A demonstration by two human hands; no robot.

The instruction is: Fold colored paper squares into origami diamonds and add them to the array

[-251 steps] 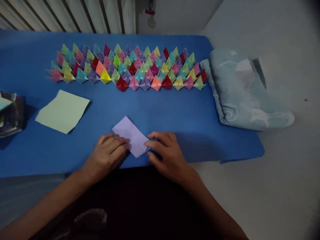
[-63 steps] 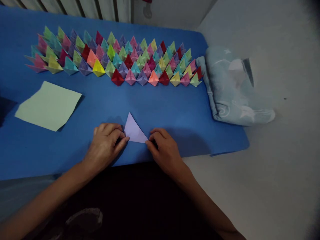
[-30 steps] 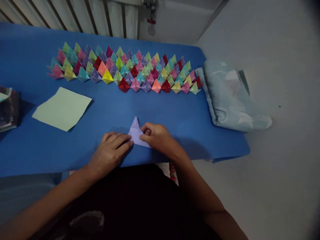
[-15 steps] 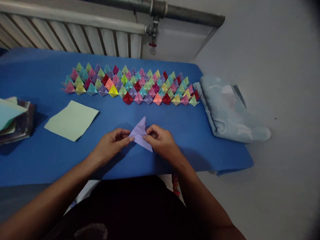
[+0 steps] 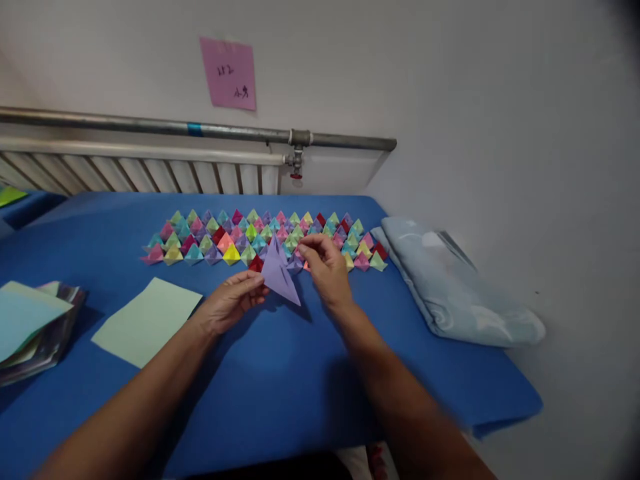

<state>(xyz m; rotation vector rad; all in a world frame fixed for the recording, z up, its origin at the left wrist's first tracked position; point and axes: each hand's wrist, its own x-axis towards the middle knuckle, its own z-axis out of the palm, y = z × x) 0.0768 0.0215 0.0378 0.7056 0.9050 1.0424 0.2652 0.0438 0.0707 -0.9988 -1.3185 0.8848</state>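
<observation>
A purple folded paper (image 5: 279, 270), pointed at the top with creased flaps, is raised a little above the blue surface. My left hand (image 5: 233, 300) pinches its left edge between thumb and fingers. My right hand (image 5: 327, 270) is just right of the paper and apart from it, fingers bent and thumb slightly away from the forefinger, with nothing visible in them. Behind both hands, rows of small folded paper pieces (image 5: 231, 254) in many colours stand close together. The right hand covers some of the front row.
A pale green square sheet (image 5: 147, 321) lies at left, beside a stack of coloured paper (image 5: 35, 320). On the right is a folded light blue cloth (image 5: 440, 287). A radiator (image 5: 150, 175), a pipe (image 5: 240, 130) and a pink note (image 5: 229, 73) are along the wall.
My right hand has let go of the purple paper and moved right of it. The left hand has lifted the paper, now turned more upright. The view has tilted up, showing the pink note.
</observation>
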